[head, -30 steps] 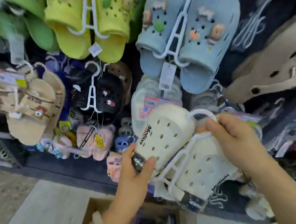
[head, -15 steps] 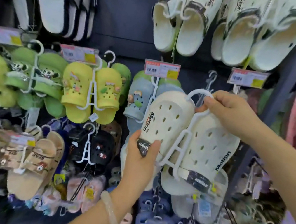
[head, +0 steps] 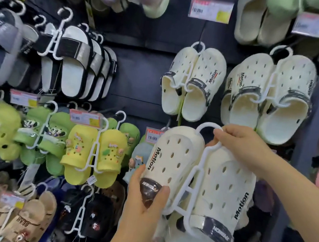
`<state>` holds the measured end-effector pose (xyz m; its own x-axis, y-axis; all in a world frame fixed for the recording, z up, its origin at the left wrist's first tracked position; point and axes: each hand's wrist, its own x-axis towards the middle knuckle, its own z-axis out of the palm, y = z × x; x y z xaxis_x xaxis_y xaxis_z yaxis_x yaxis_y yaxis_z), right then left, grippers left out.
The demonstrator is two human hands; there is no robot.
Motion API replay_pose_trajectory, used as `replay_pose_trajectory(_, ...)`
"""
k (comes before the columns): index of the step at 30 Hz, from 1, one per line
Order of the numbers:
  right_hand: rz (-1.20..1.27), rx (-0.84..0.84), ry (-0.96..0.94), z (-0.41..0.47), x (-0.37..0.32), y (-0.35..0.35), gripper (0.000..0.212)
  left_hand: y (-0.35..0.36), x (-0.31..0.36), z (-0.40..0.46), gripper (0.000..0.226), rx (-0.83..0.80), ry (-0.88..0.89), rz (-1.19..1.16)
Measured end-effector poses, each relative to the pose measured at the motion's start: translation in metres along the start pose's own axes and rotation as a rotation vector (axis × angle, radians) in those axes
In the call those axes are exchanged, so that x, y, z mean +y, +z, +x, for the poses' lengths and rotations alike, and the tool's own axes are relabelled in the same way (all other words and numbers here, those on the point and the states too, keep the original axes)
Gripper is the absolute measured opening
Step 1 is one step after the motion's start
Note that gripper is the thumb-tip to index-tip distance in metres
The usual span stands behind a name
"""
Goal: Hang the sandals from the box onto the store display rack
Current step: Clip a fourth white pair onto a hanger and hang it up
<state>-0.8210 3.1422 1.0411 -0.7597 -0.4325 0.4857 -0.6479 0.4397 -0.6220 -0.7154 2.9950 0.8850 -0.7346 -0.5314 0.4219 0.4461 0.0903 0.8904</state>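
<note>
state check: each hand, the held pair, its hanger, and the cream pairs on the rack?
Left hand: grips the heel strap end of the held pair's left clog.
Right hand: pinches the hanger at its hook.
Held pair: cream clogs on the hanger, tilted, not yet hung.
Hanger: hook free of any peg.
Rack pairs: hung on pegs, toes up.

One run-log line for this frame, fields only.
stage: pre-hang | left hand: grips heel strap | right hand: holds hanger hook | held cream clogs: below matching hung pairs, not yet on rack
</note>
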Motion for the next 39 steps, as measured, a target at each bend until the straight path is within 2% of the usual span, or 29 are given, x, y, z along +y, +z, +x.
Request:
replay_pose_trajectory(4,0.109,-0.084,0.034,0.026,-0.012,-0.004,0.033,-0.005,0.014,0.011,0.079,0.034,0.121,-0.029)
replay_pose_trajectory(10,0.241,-0.133,0.039,0.072,-0.049,-0.016,0.031,-0.024,0.051,0.053,0.076,0.007,0.285,0.036)
replay_pose_trajectory(16,0.224,0.038,-0.018,0.134,-0.095,-0.048,0.022,-0.025,0.125,0.125,0.055,-0.073,0.432,0.184)
replay_pose_trajectory(20,0.293,0.119,-0.041,0.173,-0.109,-0.061,0.028,-0.018,0.156,0.185,0.054,-0.071,0.466,0.265)
replay_pose_trajectory(27,0.204,0.263,-0.078,0.219,-0.112,-0.061,0.027,-0.005,0.153,0.237,0.057,-0.089,0.487,0.307)
replay_pose_trajectory(31,0.048,0.350,-0.240,0.220,-0.098,-0.045,0.029,-0.006,0.139,0.244,0.060,-0.064,0.497,0.368)
replay_pose_trajectory(35,0.049,0.322,-0.259,0.217,-0.078,-0.034,0.030,-0.006,0.124,0.236,0.057,-0.064,0.479,0.452)
replay_pose_trajectory(39,0.041,0.376,-0.264,0.228,-0.092,-0.043,0.026,0.002,0.135,0.247,0.052,-0.043,0.496,0.413)
